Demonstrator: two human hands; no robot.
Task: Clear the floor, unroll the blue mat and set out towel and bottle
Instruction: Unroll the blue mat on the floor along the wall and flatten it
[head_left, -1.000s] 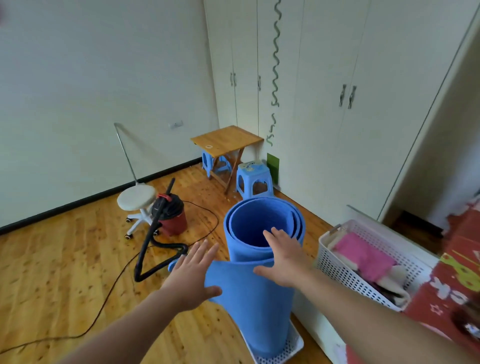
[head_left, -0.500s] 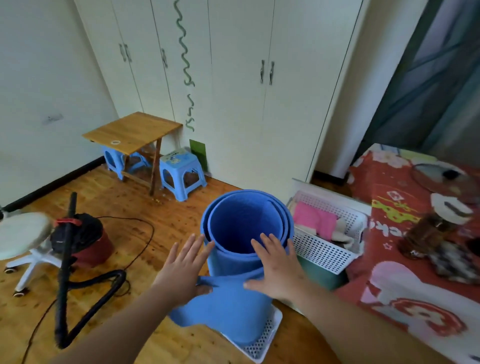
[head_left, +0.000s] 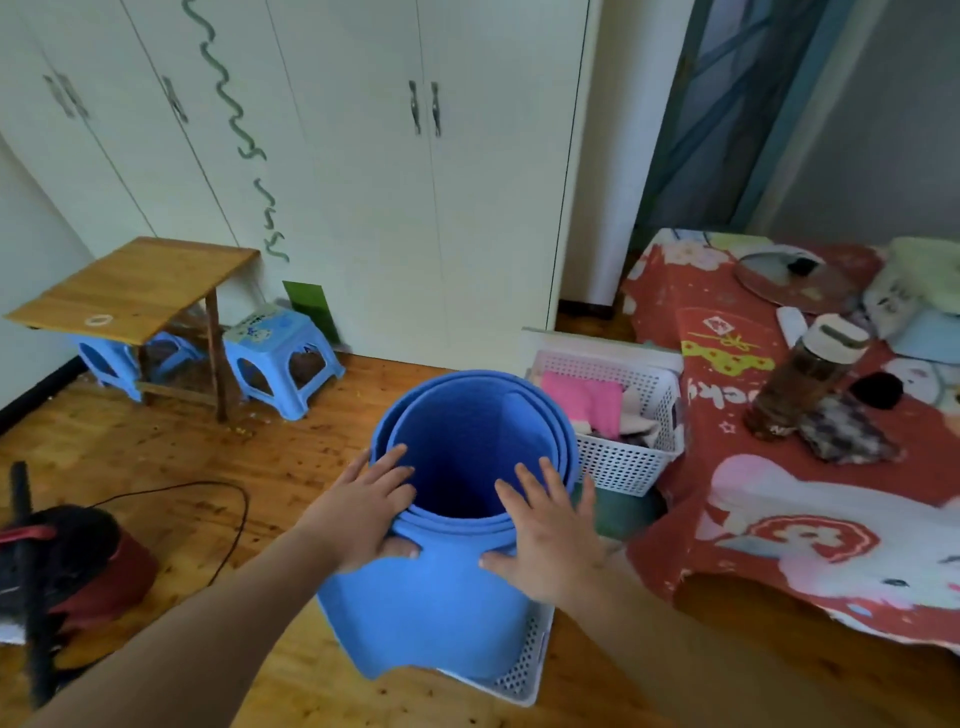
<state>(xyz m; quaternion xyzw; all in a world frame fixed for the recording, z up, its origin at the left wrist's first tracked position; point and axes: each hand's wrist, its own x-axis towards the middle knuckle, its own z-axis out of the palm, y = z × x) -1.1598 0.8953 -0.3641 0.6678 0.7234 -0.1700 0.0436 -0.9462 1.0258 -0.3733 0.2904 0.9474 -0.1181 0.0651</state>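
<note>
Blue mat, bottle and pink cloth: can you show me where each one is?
blue mat (head_left: 431, 603): head view, on its outer front wall.
bottle (head_left: 795, 387): head view, on its brown body.
pink cloth (head_left: 582, 402): head view, on its flat top.

Soft even daylight, faint shadows; wide-angle bending at edges; slight blur throughout, right side softest.
</note>
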